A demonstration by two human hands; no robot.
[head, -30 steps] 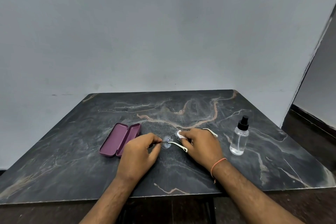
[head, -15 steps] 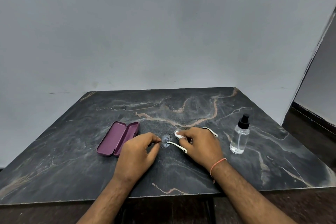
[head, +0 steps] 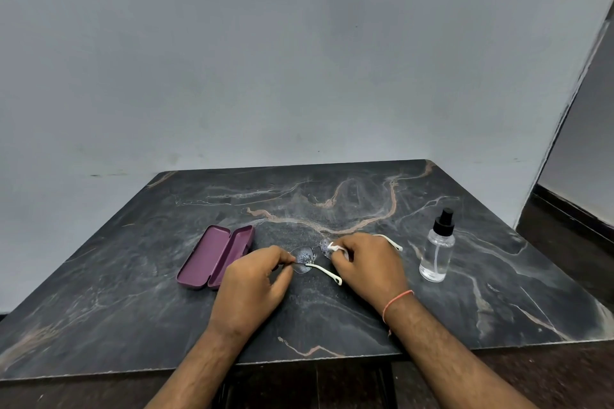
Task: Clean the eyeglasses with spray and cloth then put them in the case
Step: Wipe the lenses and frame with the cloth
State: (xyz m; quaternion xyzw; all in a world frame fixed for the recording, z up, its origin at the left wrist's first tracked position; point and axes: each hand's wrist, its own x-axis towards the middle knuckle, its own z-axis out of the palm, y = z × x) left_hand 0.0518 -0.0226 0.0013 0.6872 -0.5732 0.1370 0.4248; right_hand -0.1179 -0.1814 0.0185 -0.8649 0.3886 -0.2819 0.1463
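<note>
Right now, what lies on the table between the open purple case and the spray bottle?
In the head view, the eyeglasses lie between the purple case and spray bottle, held by the left hand and right hand.

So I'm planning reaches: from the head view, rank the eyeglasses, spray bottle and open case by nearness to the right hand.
1. Eyeglasses: held in the right hand.
2. Spray bottle: standing to its right.
3. Purple case: open, beyond the left hand.
</note>
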